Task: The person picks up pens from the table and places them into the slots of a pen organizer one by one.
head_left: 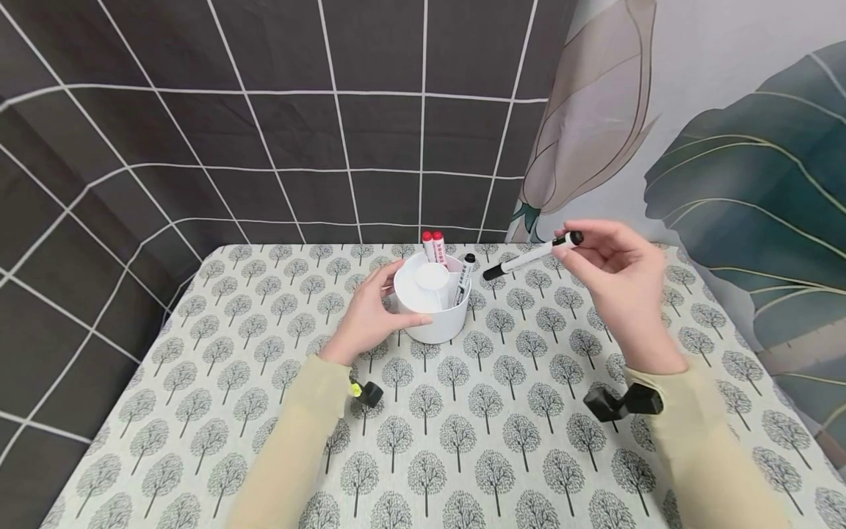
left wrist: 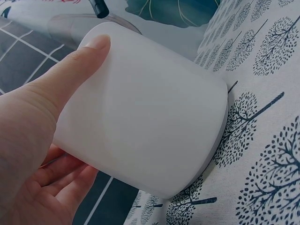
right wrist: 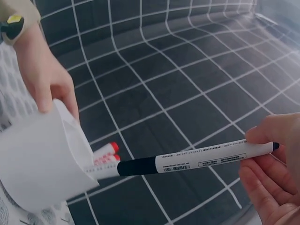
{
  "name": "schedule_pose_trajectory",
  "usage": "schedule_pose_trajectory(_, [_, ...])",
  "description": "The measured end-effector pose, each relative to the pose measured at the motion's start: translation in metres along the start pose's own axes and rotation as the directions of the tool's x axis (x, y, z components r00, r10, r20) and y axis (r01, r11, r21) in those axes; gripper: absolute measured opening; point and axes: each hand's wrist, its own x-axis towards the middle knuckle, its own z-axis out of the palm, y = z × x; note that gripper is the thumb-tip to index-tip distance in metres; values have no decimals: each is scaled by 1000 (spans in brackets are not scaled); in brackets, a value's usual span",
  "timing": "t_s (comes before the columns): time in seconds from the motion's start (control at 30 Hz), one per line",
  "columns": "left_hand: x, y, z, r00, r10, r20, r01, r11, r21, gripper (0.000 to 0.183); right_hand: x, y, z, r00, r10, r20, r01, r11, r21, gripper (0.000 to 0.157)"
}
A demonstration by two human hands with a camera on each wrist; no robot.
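A white round pen holder (head_left: 436, 329) with inner compartments stands on the table. My left hand (head_left: 371, 314) grips its left side, thumb on the near wall; in the left wrist view the thumb lies near the rim of the holder (left wrist: 150, 112). Two red-capped markers (head_left: 439, 250) stand in the back compartment, and a black-tipped marker (head_left: 465, 281) leans in the right one. Right of the holder, my right hand (head_left: 621, 275) pinches a white marker (right wrist: 201, 157) by one end between thumb and fingers. Its black cap points left and down toward the holder, apart from it in the head view.
A cloth with a tree print (head_left: 423, 441) covers the table. Behind it hangs a dark curtain with white grid lines (head_left: 277, 132), and to the right a leaf-patterned curtain (head_left: 747, 169). Each wrist wears a small black camera mount (head_left: 621, 402).
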Motion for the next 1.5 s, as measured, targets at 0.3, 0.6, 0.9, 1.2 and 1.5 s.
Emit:
schedule_pose_trajectory(0.3, [0, -3, 1, 1000, 7, -2, -7, 1000, 12, 107, -6, 6, 19, 998, -13, 69, 12, 1000, 5, 31])
schedule_pose_trajectory(0.6, [-1, -3, 1, 1000, 9, -9, -9, 1000, -8, 107, -12, 19, 38, 990, 16, 143, -8, 999, -51, 30])
schedule_pose_trajectory(0.9, [-1, -2, 1, 1000, 8, -7, -9, 1000, -6, 109, -19, 38, 50, 973, 81, 218, -54, 991, -125, 32])
schedule_pose_trajectory(1.2, [-1, -2, 1, 1000, 13, -5, -13, 1000, -19, 107, -22, 47, 60, 963, 149, 223, -116, 981, -156, 32])
schedule_pose_trajectory(1.5, [0, -2, 1, 1000, 20, -1, -20, 1000, -4, 107, -24, 53, 65, 956, 117, 270, -77, 985, -154, 37])
